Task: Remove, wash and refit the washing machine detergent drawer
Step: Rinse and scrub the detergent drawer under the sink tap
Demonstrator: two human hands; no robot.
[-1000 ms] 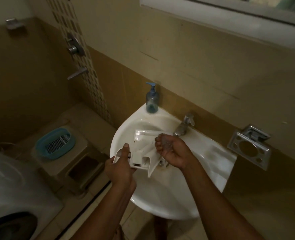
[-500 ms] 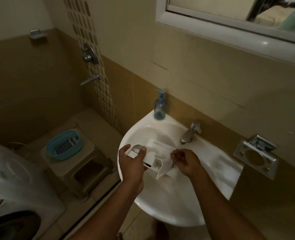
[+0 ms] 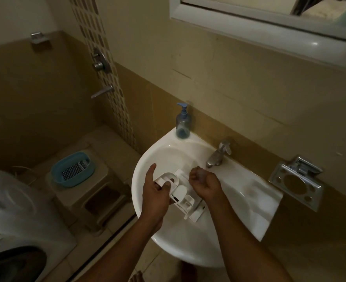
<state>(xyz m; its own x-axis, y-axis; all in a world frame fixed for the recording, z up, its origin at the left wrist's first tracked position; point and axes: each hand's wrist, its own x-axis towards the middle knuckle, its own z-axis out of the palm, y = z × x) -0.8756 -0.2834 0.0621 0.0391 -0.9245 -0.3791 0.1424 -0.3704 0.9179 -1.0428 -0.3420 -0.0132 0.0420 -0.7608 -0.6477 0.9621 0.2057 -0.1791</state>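
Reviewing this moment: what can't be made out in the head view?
Head view:
Tap: whether water runs, too dim and blurred.
Right hand: curled fingers hide what it holds, if anything.
Detergent drawer: handle end partly covered by left hand gripping it.
Washing machine: cut off by left and bottom edges.

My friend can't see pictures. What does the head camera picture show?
A person's left hand grips a white detergent drawer over a white sink, the right hand curled beside it near the tap. A blue soap bottle stands on the sink's rim; a washing machine sits lower left.
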